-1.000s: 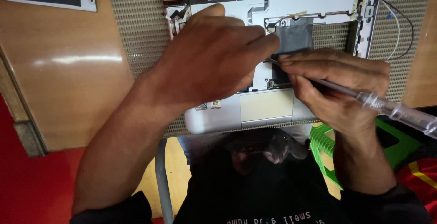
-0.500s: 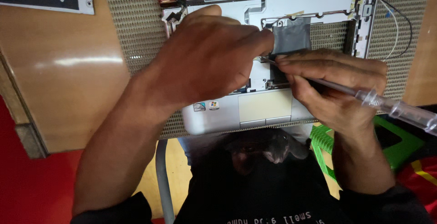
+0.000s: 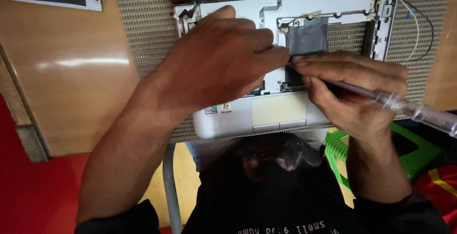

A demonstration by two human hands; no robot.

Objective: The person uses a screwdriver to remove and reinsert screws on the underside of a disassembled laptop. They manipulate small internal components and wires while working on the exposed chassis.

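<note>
Left hand [image 3: 219,60] lies flat on the laptop shell [image 3: 266,112], fingers loosely curled, pinning it, gripping nothing. Right hand [image 3: 350,89] is closed around a screwdriver [image 3: 404,108], tip just beyond the left fingertips, by the grey patch [image 3: 308,36]. Since a second ago the shell has slid slightly nearer; both hands unchanged, so work continues at the same spot.

One head camera looks steeply down, close above both hands. The laptop shell [image 3: 285,48] lies just beyond them. No second view.

Silver laptop shell [image 3: 223,122], beige woven mat [image 3: 143,29], green stool [image 3: 419,151], seemingly clear-handled screwdriver [image 3: 404,108].
</note>
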